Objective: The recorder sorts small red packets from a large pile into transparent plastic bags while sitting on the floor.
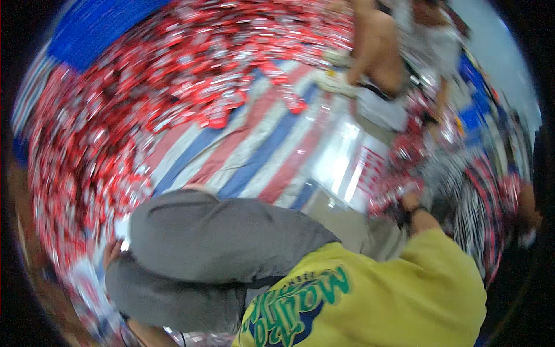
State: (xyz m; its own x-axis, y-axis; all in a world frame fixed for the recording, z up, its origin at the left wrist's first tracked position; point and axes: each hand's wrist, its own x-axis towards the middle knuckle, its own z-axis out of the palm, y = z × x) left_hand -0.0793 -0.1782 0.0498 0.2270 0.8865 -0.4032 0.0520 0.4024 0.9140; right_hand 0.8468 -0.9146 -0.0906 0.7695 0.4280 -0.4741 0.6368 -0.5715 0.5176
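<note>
The heap of red packets takes up the far and left side of the scene. Judging by how things lie, a great deal is left to handle: most packets are loose in that heap, while only a smaller group of red packets lies at the right, by the right hand. No finished stack shows, so how much is done cannot be read.

The packets are shiny and crinkled, with silvery glints that suggest plastic or foil film; a few long packets straggle out from the heap's near edge. Under them spreads a striped sheet in red, white and blue, apparently woven plastic, slightly wrinkled. The person's grey trousers and yellow shirt, both soft cloth, fill the near side. At the far left, a bright blue sheet borders the heap. A co-worker sits at the far right, knee bent. Between the two people lies a flat, glossy white sheet with red print, reflecting the light.

The right hand, with a dark wristband, is at the smaller group; blur hides whether its grip is wide or closed on a packet. What is probably the left hand peeks out at the left beyond the knees, its grip impossible to tell.
</note>
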